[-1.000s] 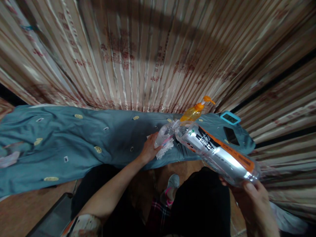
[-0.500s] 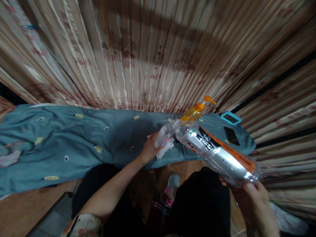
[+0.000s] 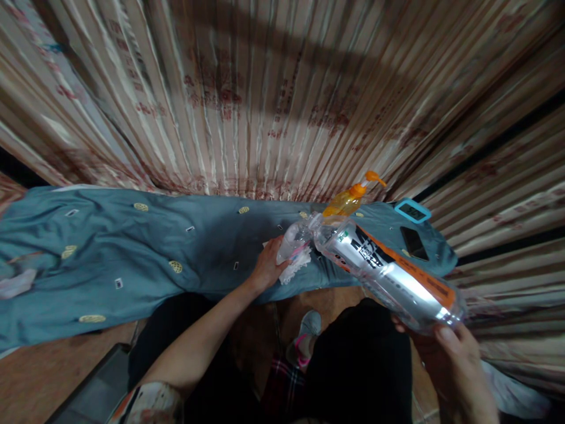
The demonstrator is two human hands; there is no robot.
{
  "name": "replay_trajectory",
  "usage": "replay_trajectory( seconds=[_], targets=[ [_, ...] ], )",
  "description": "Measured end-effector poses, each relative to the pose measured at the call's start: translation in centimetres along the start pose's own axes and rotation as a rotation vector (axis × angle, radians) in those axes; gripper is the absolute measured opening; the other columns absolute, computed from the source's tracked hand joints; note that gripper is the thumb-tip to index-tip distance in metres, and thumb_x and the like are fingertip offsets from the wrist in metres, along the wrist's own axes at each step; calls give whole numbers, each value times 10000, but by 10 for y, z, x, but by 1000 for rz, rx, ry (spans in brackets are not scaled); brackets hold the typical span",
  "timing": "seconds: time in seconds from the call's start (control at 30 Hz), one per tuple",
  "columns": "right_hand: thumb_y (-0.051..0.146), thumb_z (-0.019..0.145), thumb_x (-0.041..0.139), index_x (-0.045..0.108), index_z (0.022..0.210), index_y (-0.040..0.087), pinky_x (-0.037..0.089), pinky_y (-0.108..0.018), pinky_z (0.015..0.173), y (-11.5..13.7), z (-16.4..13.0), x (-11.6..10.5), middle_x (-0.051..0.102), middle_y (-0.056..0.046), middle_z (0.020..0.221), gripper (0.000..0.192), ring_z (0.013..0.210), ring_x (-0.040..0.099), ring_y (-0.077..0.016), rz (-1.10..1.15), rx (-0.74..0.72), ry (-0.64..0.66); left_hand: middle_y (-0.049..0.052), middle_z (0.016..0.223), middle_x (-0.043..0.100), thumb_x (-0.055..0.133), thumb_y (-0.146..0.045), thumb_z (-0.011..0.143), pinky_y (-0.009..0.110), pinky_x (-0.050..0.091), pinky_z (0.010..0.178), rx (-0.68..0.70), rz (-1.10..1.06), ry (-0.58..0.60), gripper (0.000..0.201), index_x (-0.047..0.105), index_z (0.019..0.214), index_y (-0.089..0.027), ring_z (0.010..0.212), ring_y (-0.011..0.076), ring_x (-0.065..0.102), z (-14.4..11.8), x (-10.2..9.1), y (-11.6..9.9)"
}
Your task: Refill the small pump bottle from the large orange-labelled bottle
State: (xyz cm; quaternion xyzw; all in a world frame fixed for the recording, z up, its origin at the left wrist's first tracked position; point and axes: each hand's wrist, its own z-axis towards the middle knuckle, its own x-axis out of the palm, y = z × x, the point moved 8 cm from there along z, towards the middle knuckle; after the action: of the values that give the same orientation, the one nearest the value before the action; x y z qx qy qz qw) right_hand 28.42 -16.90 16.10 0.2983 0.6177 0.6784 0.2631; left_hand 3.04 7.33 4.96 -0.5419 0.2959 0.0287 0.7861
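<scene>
My right hand [image 3: 454, 353] is closed round the base of a large clear plastic bottle [image 3: 392, 277] with a silver, black and orange label. That bottle is tilted, its neck pointing left and slightly up. My left hand [image 3: 269, 265] grips a smaller clear plastic bottle [image 3: 293, 241] above the blue-green cloth [image 3: 212, 235]. The two bottles' mouths meet or nearly meet; whether they touch I cannot tell. A white lacy-edged thing [image 3: 296, 270] shows beneath the small bottle. Just behind the necks stands a pump bottle [image 3: 346, 201] of orange-yellow liquid with an orange pump.
A blue-framed digital clock [image 3: 412, 211] and a dark phone [image 3: 414, 243] are on the cloth at the right. A pale crumpled piece [image 3: 18, 284] lies at the far left. Patterned curtains [image 3: 265, 106] hang behind. A grey shoe [image 3: 311, 323] is on the tiled floor below.
</scene>
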Motion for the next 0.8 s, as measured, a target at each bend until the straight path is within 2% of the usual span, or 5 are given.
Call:
replay_trajectory(
  seconds=[0.17,0.23,0.43,0.6,0.8],
  targets=[
    [399,589,856,755,961,217,610,-275,618,-8,8,-10,751,-49,855,427,699,712,-206,-11,2,38,134,1377,576,727,-273,824,489,469,1089,-6,-2,11,611,478,1375,-190,1282,310,562,1,1,0],
    [397,559,865,754,947,209,608,-299,596,-11,12,-14,744,-58,823,445,686,708,-225,-24,11,50,141,1363,581,723,-271,826,482,470,1088,-6,-4,18,610,477,1376,-175,1271,307,568,1,1,0],
    [395,542,870,742,1077,201,611,-323,581,-14,15,-20,750,-71,857,583,671,707,-241,-29,15,42,133,1362,581,720,-260,830,461,466,1095,0,-6,10,592,485,1366,-178,1270,297,570,0,-1,-3],
    [406,549,863,746,1074,220,617,-320,595,-10,10,-16,755,-54,877,569,654,705,-228,-30,2,29,143,1364,581,718,-264,833,476,459,1098,-5,-2,17,587,481,1362,-171,1282,308,561,0,0,-3],
    [398,575,854,738,1114,222,609,-318,579,-11,12,-16,761,-65,901,578,667,710,-233,-30,1,45,108,1340,601,717,-278,827,484,472,1080,1,-5,10,589,486,1366,-226,1257,306,575,0,-2,-3]
  ],
)
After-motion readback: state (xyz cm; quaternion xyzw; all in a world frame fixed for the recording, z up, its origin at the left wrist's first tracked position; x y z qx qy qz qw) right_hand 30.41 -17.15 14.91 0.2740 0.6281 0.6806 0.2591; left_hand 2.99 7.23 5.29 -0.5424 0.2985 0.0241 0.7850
